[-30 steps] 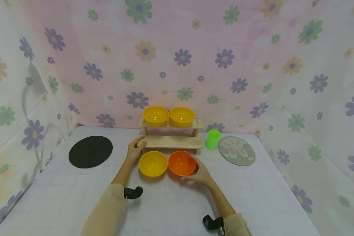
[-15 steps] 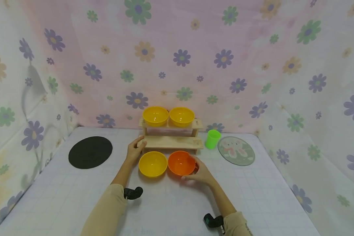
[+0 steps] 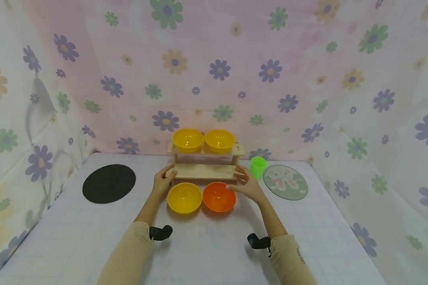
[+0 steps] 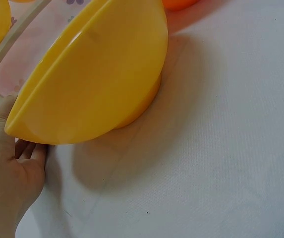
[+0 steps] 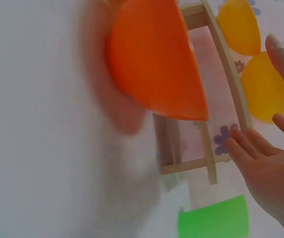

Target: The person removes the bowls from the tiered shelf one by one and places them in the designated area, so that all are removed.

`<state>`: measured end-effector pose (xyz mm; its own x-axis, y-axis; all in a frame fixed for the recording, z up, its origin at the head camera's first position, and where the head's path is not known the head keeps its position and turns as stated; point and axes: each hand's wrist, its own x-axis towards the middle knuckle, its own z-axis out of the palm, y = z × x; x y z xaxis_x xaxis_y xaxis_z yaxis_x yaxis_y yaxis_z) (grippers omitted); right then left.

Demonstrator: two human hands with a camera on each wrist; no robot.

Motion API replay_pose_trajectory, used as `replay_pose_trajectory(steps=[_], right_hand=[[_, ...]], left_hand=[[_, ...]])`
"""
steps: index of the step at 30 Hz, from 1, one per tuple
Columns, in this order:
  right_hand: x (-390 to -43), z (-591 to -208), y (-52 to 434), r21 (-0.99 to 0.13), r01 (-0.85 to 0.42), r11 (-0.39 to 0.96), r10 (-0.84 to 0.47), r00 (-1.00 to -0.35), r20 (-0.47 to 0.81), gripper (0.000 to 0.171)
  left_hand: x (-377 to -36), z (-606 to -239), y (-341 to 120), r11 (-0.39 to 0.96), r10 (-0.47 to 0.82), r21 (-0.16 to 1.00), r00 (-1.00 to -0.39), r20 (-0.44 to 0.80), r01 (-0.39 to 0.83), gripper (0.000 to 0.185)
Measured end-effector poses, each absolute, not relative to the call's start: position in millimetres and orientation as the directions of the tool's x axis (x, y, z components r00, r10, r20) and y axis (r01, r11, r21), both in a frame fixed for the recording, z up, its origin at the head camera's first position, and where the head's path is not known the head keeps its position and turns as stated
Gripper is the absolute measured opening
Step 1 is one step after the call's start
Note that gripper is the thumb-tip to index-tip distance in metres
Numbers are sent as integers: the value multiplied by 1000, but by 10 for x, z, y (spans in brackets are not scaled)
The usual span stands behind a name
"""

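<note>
The orange bowl (image 3: 219, 196) sits upright on the worktop (image 3: 199, 245), just near of the wooden rack (image 3: 204, 171) and touching or almost touching the yellow bowl (image 3: 184, 197) on its left. Neither bowl is held. From my remote seat I see my right hand (image 3: 247, 183) just right of the orange bowl and a little above it, its grip released: the fingers are spread and fairly straight, some reaching toward the right end of the rack's lower shelf. Whether they touch the wood I cannot tell. The right wrist view shows the same open palm (image 5: 268, 163), with the orange bowl (image 5: 154, 59) blurred and apart from it.

My left hand (image 3: 163, 180) lies at the left end of the lower shelf, thumb on or at the board's near edge, the other fingers down beside the yellow bowl. In the left wrist view the palm (image 4: 5, 171) lies under that bowl's rim (image 4: 89, 74), relaxed and clasping nothing. I judge that it is placed there to steady the rack.

Two more yellow bowls (image 3: 188, 139) stand side by side on the upper shelf; the lower shelf is bare. Right of the rack stands a green cup (image 3: 258, 167), then a round rabbit mat (image 3: 285, 181). A black round mat (image 3: 109, 183) lies far to the left.
</note>
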<state>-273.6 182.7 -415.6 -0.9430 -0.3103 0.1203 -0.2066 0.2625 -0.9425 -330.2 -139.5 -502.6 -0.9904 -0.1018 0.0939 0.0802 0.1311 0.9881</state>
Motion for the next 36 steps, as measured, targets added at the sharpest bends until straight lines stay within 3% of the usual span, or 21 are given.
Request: replay_pose_trajectory(steps=[13,19,27,36], right_hand=[[-3402,-4062,1774,-933,-323,157,-151,-942,300,84],[-3590,-4032,1731,-939,-298,172,-138,-951,276,84],[-3749,-4040,1685,-963,-251,94,-185,-955,231,83],[-3791,-3953,1599,-964,-199,177,-238,-959,155,88]], left_hand=[[-3301,-5005,-1398,142,-102,986,-990,100,85,46],[-3336,-5047,-1409,138,-98,984,-987,124,110,46],[-3318,-5059,-1396,128,-93,982,-984,151,139,44],[-3309,-5040,-1406,125,-78,983,-987,143,133,45]])
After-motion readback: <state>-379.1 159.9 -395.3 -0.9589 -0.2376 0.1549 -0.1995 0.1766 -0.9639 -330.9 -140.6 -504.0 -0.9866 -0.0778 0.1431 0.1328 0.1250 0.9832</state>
